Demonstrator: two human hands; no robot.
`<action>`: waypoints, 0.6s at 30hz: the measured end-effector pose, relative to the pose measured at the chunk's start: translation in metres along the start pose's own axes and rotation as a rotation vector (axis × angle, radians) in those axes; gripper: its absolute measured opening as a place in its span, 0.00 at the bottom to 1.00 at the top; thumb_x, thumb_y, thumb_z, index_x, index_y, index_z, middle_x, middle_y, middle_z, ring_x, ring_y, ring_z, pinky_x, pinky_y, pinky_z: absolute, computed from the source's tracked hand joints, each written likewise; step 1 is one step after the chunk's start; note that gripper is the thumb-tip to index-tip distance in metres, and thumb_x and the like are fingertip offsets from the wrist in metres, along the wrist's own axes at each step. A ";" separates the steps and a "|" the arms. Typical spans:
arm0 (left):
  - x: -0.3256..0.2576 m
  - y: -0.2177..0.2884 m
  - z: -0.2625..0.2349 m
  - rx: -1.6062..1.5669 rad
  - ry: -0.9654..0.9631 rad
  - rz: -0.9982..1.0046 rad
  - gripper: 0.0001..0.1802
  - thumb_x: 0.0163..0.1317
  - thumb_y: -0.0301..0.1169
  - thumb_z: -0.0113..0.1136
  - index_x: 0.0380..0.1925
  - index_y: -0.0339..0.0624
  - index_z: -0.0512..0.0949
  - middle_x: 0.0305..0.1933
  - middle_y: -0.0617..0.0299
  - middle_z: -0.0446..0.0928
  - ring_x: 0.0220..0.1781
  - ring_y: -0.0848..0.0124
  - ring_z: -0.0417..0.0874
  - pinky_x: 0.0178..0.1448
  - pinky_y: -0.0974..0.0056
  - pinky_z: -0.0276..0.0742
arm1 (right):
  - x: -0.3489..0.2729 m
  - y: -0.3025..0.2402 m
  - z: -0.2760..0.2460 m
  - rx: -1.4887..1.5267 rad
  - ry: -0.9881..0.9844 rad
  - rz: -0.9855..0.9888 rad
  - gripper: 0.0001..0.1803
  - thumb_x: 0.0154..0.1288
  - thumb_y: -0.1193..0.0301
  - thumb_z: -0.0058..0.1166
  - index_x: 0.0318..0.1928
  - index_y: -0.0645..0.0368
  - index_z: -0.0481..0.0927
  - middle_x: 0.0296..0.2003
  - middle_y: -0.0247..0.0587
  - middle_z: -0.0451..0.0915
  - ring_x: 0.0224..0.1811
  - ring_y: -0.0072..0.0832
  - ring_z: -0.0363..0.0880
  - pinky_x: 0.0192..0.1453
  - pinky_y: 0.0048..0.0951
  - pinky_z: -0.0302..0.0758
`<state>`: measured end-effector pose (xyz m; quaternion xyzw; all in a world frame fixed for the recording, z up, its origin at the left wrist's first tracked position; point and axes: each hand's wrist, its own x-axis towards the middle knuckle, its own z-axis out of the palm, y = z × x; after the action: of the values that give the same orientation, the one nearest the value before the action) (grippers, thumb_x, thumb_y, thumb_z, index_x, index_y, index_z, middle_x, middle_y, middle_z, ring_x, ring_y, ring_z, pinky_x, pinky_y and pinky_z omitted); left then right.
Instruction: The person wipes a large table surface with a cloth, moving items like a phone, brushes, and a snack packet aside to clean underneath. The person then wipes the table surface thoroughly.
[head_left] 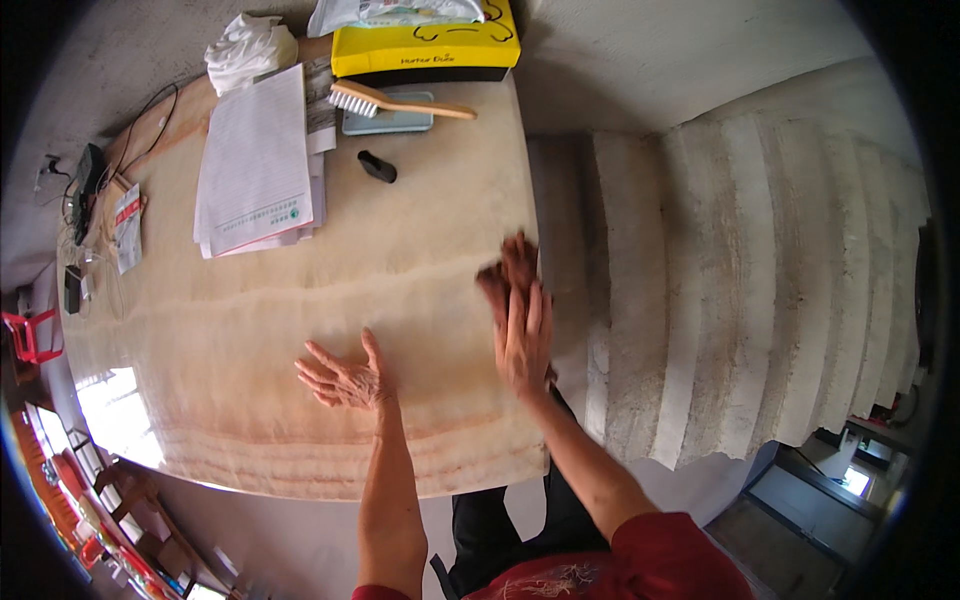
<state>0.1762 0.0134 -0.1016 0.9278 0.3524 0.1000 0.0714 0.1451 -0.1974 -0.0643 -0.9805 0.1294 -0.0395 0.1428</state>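
Observation:
A dark reddish-brown cloth (514, 262) lies bunched at the right edge of the marble-patterned table (250, 340). My right hand (523, 345) is on the cloth, its fingers closed over it and pressing it to the tabletop. A bit of the cloth also shows beside the wrist. To the left, my left hand (346, 381) is over the front part of the table with its fingers spread and nothing in it. Whether its palm touches the surface is hard to tell.
Papers (255, 165), a wooden-handled brush (400, 103) on a pale flat case, and a small black object (377, 166) lie toward the back. Behind them stand a yellow box (425, 50) and a white bag (250, 52). Cables and a packet (128, 228) lie left; concrete steps (690, 290) adjoin right.

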 end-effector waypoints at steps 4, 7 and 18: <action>-0.008 0.009 0.002 0.007 -0.021 0.016 0.52 0.52 0.70 0.48 0.71 0.53 0.50 0.74 0.46 0.44 0.76 0.51 0.41 0.70 0.41 0.36 | -0.050 0.009 -0.008 -0.055 0.038 0.140 0.35 0.60 0.66 0.56 0.67 0.58 0.59 0.65 0.60 0.55 0.63 0.57 0.60 0.63 0.51 0.63; -0.010 0.011 0.004 0.031 -0.007 0.020 0.52 0.53 0.72 0.46 0.70 0.53 0.50 0.74 0.46 0.45 0.75 0.50 0.42 0.70 0.40 0.37 | -0.017 0.011 -0.007 0.029 0.114 0.187 0.36 0.60 0.67 0.56 0.67 0.60 0.58 0.62 0.64 0.58 0.60 0.58 0.63 0.59 0.51 0.66; -0.007 0.015 -0.007 0.033 -0.038 0.042 0.49 0.54 0.65 0.52 0.70 0.51 0.52 0.74 0.46 0.45 0.75 0.51 0.44 0.70 0.42 0.41 | 0.274 0.065 0.045 0.424 0.062 0.090 0.34 0.65 0.56 0.45 0.66 0.61 0.57 0.58 0.64 0.65 0.56 0.55 0.68 0.58 0.42 0.67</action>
<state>0.1789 -0.0023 -0.0923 0.9377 0.3331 0.0780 0.0608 0.3988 -0.3185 -0.1148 -0.9201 0.1661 -0.0895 0.3434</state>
